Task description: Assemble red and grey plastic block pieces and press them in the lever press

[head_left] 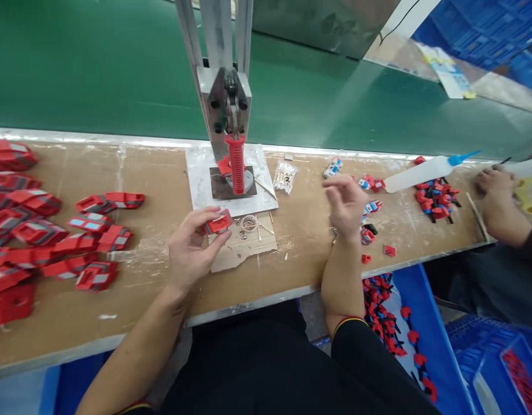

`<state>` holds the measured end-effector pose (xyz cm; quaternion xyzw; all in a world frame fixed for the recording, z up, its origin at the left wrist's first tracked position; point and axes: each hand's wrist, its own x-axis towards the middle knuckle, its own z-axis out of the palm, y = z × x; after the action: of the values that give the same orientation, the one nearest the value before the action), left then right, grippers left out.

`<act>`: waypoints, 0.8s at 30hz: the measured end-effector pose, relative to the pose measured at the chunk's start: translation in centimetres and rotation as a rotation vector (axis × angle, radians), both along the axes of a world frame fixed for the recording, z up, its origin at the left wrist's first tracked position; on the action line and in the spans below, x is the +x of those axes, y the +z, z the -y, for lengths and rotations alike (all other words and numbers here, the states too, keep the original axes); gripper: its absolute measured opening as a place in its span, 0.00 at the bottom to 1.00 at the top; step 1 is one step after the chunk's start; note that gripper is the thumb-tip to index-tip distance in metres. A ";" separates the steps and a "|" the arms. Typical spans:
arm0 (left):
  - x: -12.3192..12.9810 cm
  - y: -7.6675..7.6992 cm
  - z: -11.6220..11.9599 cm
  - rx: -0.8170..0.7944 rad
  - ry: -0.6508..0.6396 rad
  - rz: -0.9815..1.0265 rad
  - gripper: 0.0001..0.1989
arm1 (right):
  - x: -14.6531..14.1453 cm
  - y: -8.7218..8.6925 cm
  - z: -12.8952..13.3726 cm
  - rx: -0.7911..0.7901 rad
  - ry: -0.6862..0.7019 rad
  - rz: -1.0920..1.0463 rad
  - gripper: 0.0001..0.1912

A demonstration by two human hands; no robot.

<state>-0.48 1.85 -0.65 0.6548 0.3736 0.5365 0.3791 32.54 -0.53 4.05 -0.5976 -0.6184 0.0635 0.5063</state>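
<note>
My left hand [192, 245] pinches a small red plastic toy part [218, 222] with grey edging between thumb and fingers, just in front of the press plate. To the right, my right hand [347, 204] hovers over the table with bent fingers and the thumb apart; nothing shows in it. Close by it lie small blue-and-white toy pieces [372, 207] and a red-and-grey piece [368, 234]. Ahead stands a metal hand press with a red handle [237, 164]. Beneath my left hand's part lies torn cardboard [244, 252] with a clear ring of tape and cotton swabs.
Many red-and-grey toy shells [36, 230] crowd the table's left side. A bag of cotton swabs [285, 176], a white squeeze bottle [419, 174] and a pile of red-and-black parts [436, 199] lie rightward. Another person's hand [495, 183] rests far right. Below is a blue bin [438, 328].
</note>
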 end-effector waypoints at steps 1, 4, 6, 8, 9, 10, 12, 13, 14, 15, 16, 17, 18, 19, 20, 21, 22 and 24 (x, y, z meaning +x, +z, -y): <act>0.0 -0.1 0.0 -0.017 0.008 0.018 0.16 | 2.4 0.4 -0.1 -0.010 -0.174 0.028 0.13; -0.1 -0.2 -0.1 -0.058 0.040 0.065 0.18 | 8.1 1.0 -1.5 -0.312 -0.452 0.305 0.11; 0.0 -0.4 -0.1 -0.074 0.052 0.099 0.17 | 9.9 0.8 -3.0 -0.595 -0.451 0.489 0.14; 0.1 -0.5 -0.1 -0.079 0.052 0.127 0.17 | 10.4 0.4 -4.2 -0.779 -0.397 0.586 0.16; 0.2 -0.5 -0.1 -0.080 0.052 0.135 0.17 | 10.3 0.3 -4.5 -0.816 -0.374 0.603 0.15; 0.2 -0.5 -0.1 -0.079 0.054 0.139 0.17 | 10.1 0.3 -4.6 -0.821 -0.358 0.602 0.14; 0.2 -0.4 -0.2 -0.084 0.051 0.142 0.17 | 9.7 0.4 -4.1 -0.789 -0.346 0.589 0.13; 0.2 -0.3 -0.1 -0.089 0.045 0.145 0.17 | 9.3 0.6 -3.5 -0.755 -0.341 0.565 0.14; 0.2 -0.2 -0.1 -0.097 0.037 0.148 0.17 | 8.8 0.7 -2.7 -0.690 -0.318 0.498 0.16; 0.2 -0.1 0.0 -0.105 0.026 0.152 0.17 | 8.1 0.9 -1.9 -0.601 -0.269 0.387 0.18; 0.3 0.1 0.1 -0.116 0.015 0.154 0.17 | 7.1 1.0 -1.0 -0.491 -0.192 0.229 0.20; 0.4 0.2 0.3 -0.129 0.005 0.153 0.17 | 5.7 1.0 -0.1 -0.374 -0.081 0.037 0.21; 0.4 0.4 0.4 -0.143 -0.006 0.151 0.17 | 4.2 1.1 0.7 -0.289 0.042 -0.142 0.20; 0.6 0.5 0.6 -0.155 -0.020 0.153 0.17 | 2.4 1.1 1.3 -0.240 0.147 -0.286 0.18; 0.7 0.5 0.8 -0.165 -0.034 0.156 0.17 | 0.5 1.2 1.7 -0.217 0.233 -0.401 0.17; 0.8 0.6 0.9 -0.170 -0.047 0.161 0.18 | -1.5 1.3 2.0 -0.208 0.302 -0.497 0.18; 0.9 0.6 1.0 -0.173 -0.057 0.164 0.18 | -3.3 1.4 2.1 -0.208 0.362 -0.577 0.19; 1.0 0.6 1.1 -0.172 -0.066 0.161 0.18 | -6.4 1.6 1.9 -0.203 0.467 -0.704 0.22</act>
<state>0.51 0.77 -0.08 0.5865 0.3650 0.5406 0.4801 26.15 -2.45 5.65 -0.4304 -0.5173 0.4368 0.5969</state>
